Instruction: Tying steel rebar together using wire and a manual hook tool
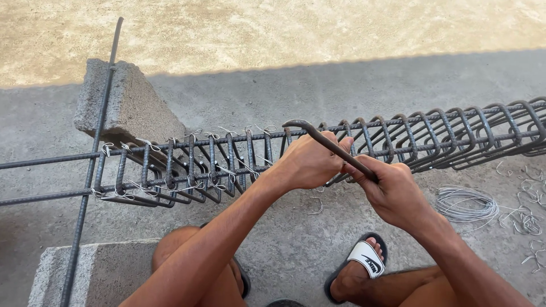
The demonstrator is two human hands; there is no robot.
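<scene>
Two hands: left hand (310,165) and right hand (392,193) met at the frame's centre.
Left fingers: curled against the rebar cage (239,162), beside the hook.
Right fingers: closed tight round the bent steel tying hook (330,145).
Cage: lay across the frame's middle, resting on a concrete block (128,105) at upper left.
Wire coil (466,203): on the concrete floor (296,244), right of centre.

two concrete blocks (128,105), one wire coil (465,203)

Concrete floor (296,239) bears blocks (128,105), wire coil (466,204), wire scraps (526,222).
</scene>
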